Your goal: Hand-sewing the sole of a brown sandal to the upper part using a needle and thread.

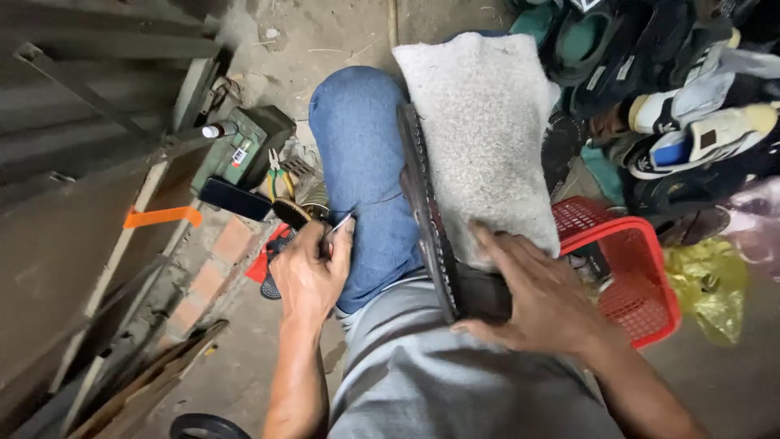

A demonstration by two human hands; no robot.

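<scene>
A dark shoe (428, 219) lies on its side between my knees, sole edge facing left, against a grey towel-like cloth (483, 130) draped over my right leg. My right hand (536, 297) presses flat on the shoe's heel end and the cloth, gripping the shoe. My left hand (313, 272) is closed around a thin metal needle or awl (340, 223), its tip pointing up toward my blue-jeaned left knee (361, 154).
A red plastic basket (642, 276) stands at my right. A pile of shoes (674, 89) fills the upper right. A green box (244, 150), pliers (278, 175), a brush (291, 213) and a black phone (234, 197) lie at left, near metal framing (89, 114).
</scene>
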